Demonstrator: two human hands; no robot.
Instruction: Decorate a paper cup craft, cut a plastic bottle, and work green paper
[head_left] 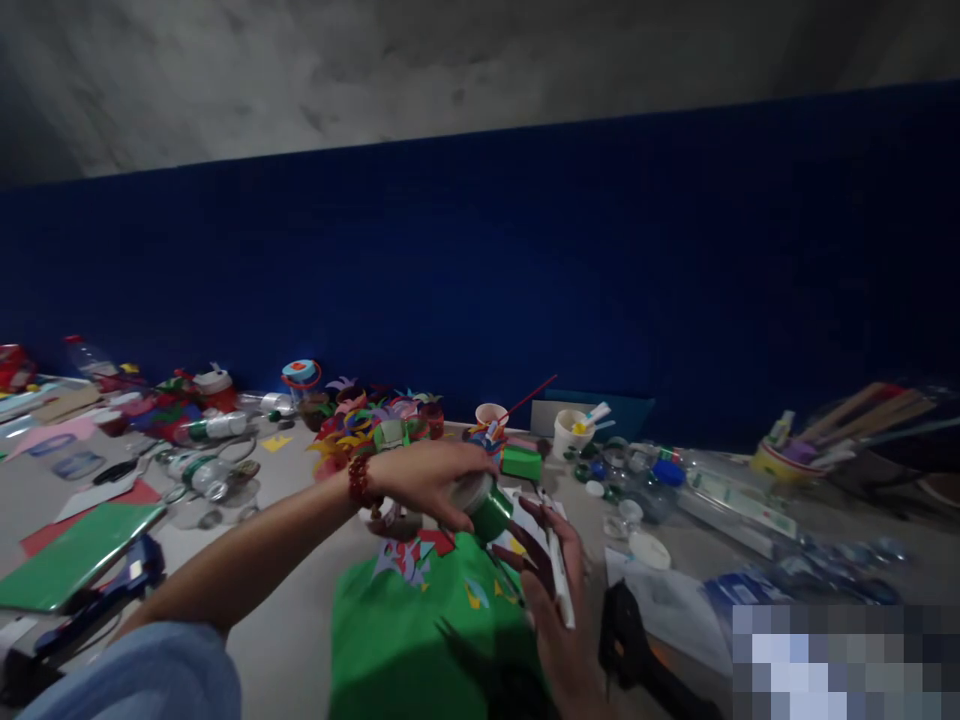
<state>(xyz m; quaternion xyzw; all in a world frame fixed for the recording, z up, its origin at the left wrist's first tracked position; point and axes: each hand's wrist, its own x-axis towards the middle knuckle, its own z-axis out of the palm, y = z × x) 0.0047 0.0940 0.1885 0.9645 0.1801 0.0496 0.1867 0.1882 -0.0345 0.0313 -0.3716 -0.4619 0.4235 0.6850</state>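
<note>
My left hand [431, 478], a beaded bracelet at its wrist, grips a small round container [493, 512] with a green band from above. The container is tilted over a green sheet [390, 640]. My right hand [559, 610] faces it from the right, with a slim white pen-like stick [559, 578] held along its fingers. Whether the right fingertips touch the container I cannot tell. Cut paper scraps [405, 562] in red, lilac and yellow lie at the sheet's far edge. A dark shape, blurred, rests on the sheet near my right wrist.
A black glue gun [626, 635] lies right of my right hand. Paper cups [571, 436], bottle caps and plastic bottles [720, 490] crowd the right side. Colourful paper crafts [360, 425] stand at the back. At left are bottles [199, 472] and a green folder-like sheet [79, 555].
</note>
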